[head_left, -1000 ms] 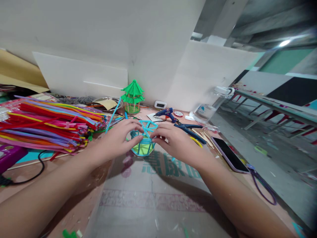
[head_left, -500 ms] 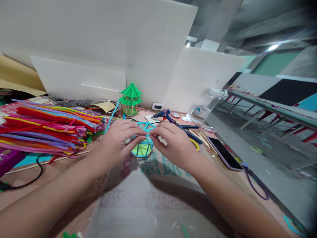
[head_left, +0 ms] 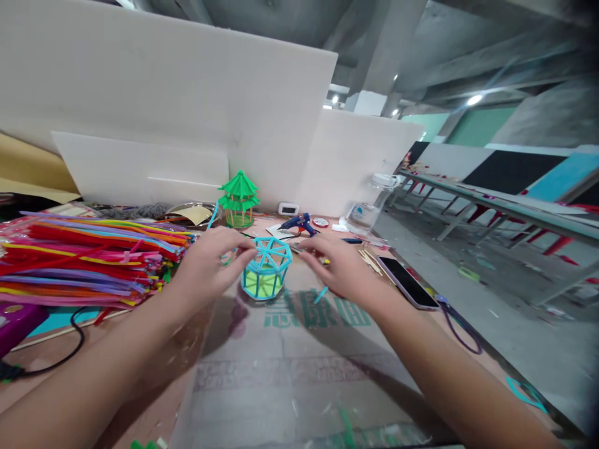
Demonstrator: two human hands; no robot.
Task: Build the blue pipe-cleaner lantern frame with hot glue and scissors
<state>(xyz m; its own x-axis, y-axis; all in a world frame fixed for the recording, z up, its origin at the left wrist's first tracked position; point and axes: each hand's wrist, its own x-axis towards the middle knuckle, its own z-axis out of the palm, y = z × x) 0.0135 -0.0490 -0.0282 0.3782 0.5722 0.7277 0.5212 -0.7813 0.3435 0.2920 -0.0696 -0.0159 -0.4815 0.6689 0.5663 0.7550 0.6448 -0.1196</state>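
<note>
A small eight-sided cage of light-blue pipe cleaners (head_left: 266, 265), with spokes across its top and a lime-green base, stands on the plastic sheet. My left hand (head_left: 213, 265) is at its left side, thumb and index finger drawn together close to the rim. A long light-blue pipe cleaner (head_left: 213, 215) rises from behind that hand, and a bit of blue shows among its curled fingers. To the right of the cage is my right hand (head_left: 344, 268), its thumb and index finger parted and apart from the cage. Under it shows a short blue piece (head_left: 321, 294).
A green pagoda model (head_left: 239, 199) stands behind the cage, near a glue gun (head_left: 299, 222) and a small digital clock (head_left: 288, 208). Bundled coloured pipe cleaners (head_left: 93, 255) fill the left side. On the right are a phone (head_left: 407, 282), wooden sticks (head_left: 372, 262) and a clear jug (head_left: 367, 209).
My hands have moved apart from above the cage, leaving its spoked top in view. A short blue piece now shows beneath my right hand. The camera view has shifted.
</note>
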